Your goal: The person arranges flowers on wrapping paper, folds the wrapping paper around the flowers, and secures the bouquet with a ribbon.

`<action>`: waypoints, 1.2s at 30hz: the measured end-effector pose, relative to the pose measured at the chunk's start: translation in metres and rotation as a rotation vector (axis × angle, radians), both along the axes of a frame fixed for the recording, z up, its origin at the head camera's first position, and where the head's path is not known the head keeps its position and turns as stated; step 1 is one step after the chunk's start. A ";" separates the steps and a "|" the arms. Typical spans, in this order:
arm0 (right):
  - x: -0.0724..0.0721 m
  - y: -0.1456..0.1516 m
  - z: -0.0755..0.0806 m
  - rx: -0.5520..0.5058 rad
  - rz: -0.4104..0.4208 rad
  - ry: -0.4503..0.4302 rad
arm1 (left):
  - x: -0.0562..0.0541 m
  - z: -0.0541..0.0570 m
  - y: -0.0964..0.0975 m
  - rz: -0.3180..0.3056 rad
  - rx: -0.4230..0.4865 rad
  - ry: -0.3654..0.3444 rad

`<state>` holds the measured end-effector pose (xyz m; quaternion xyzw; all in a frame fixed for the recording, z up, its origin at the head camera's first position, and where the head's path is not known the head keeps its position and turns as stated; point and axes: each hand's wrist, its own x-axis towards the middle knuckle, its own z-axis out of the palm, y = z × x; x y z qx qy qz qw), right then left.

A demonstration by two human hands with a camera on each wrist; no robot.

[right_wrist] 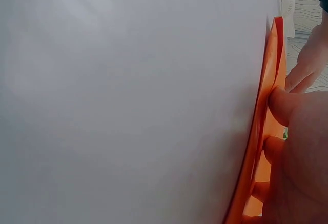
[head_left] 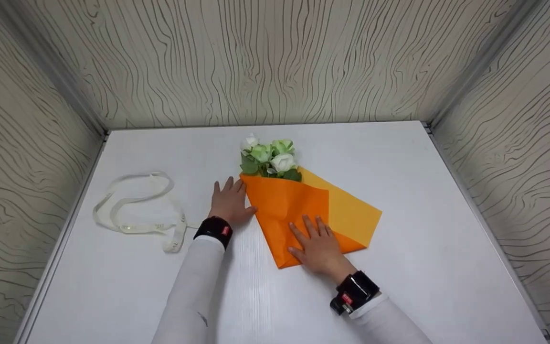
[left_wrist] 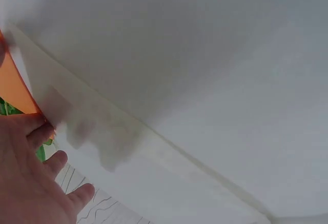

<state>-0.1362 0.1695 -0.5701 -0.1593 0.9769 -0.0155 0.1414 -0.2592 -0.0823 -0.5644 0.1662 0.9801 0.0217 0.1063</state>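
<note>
A bunch of white and pale green artificial roses [head_left: 275, 157] with green leaves pokes out of the top of a folded orange wrapping sheet [head_left: 280, 200]. The sheet's yellow side [head_left: 351, 210] shows at the right. My left hand [head_left: 231, 203] lies at the sheet's left edge, its fingers spread. In the left wrist view, fingertips of the left hand [left_wrist: 31, 167] touch that edge. My right hand [head_left: 320, 246] presses flat on the lower part of the orange sheet with spread fingers. The stems are hidden under the paper.
A loosely looped cream ribbon [head_left: 132, 228] with printed letters lies on the white table [head_left: 447, 286], left of my left hand. Wood-patterned panels [head_left: 275, 62] stand around the back and sides of the table.
</note>
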 end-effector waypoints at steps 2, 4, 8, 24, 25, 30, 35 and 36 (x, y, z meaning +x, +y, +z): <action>0.001 0.000 0.001 -0.005 -0.006 -0.002 | -0.001 0.001 0.000 0.003 -0.009 -0.011; 0.001 0.000 0.001 -0.007 -0.021 -0.005 | -0.003 0.001 0.001 0.008 -0.029 -0.018; 0.001 -0.002 0.001 0.005 -0.051 -0.004 | -0.004 -0.001 0.003 0.010 -0.055 -0.015; 0.003 -0.005 -0.001 0.027 -0.040 0.032 | 0.021 -0.001 0.023 -0.080 -0.142 0.020; 0.003 -0.005 -0.002 0.030 -0.037 0.033 | 0.027 -0.001 0.026 -0.090 -0.151 0.016; 0.002 -0.005 -0.002 0.039 -0.030 0.040 | 0.054 -0.001 0.034 -0.104 -0.151 0.006; 0.002 -0.004 -0.002 0.050 -0.027 0.036 | 0.081 -0.003 0.041 -0.106 -0.114 0.006; 0.002 -0.004 -0.002 0.051 -0.025 0.038 | 0.087 -0.004 0.043 -0.105 -0.113 0.002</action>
